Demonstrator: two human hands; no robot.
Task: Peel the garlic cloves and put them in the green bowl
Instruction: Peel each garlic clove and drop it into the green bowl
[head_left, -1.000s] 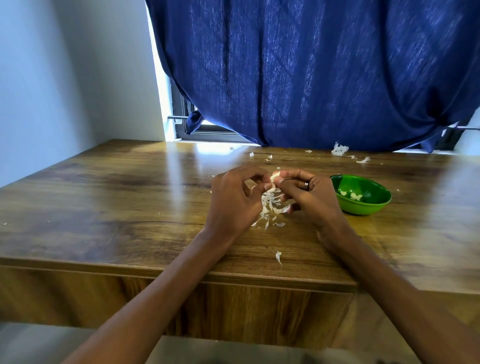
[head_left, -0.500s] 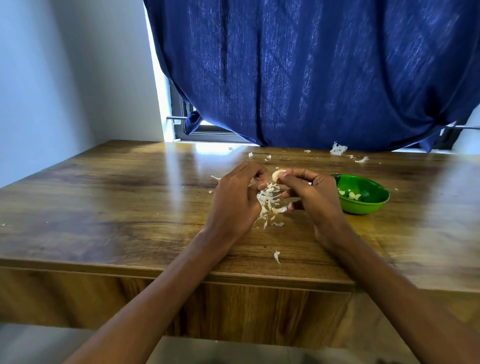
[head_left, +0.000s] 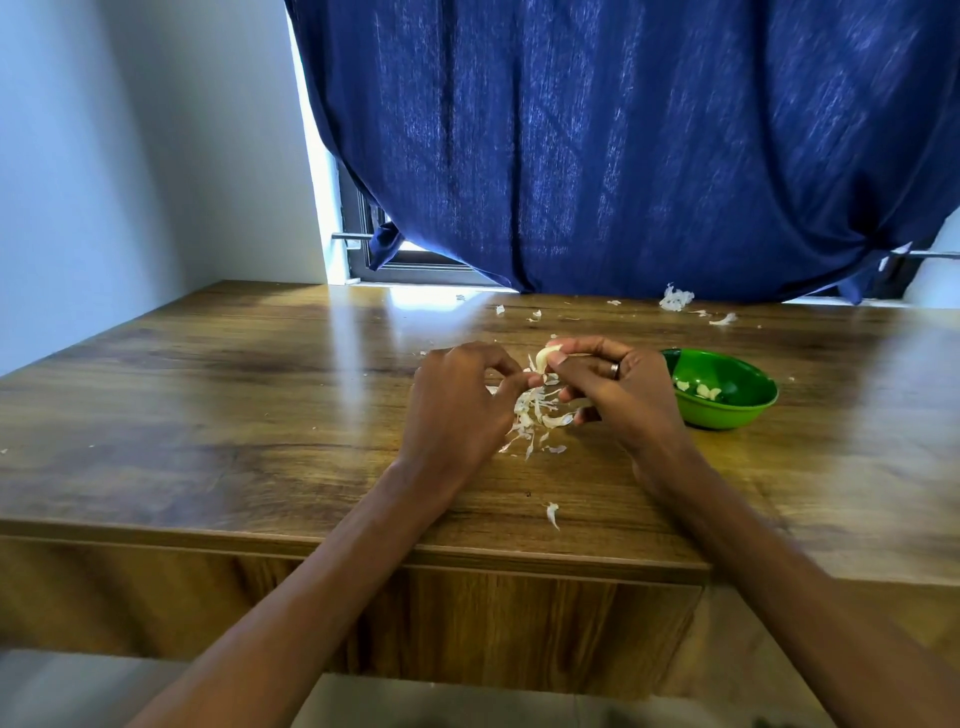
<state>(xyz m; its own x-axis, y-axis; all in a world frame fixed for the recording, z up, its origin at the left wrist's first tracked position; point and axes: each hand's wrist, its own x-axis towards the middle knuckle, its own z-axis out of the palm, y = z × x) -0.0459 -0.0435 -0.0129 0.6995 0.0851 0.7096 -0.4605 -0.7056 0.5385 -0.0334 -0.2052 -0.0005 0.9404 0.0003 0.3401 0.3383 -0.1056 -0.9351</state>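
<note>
Peeling garlic at a wooden table

The right hand (head_left: 618, 392) pinched a pale, half-peeled garlic clove (head_left: 543, 357); the left hand (head_left: 460, 400) pinched its loose skin. The round green plastic bowl (head_left: 748, 410) lay at three o'clock, nearer the right hand.

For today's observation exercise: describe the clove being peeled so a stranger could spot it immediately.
Start at the wooden table under the blue curtain, then find the two hands meeting left of the green bowl. The garlic clove is pinched at the fingertips of the right hand. Unlike the thin flat skins heaped below, it is plump, rounded and held above the table.
</note>
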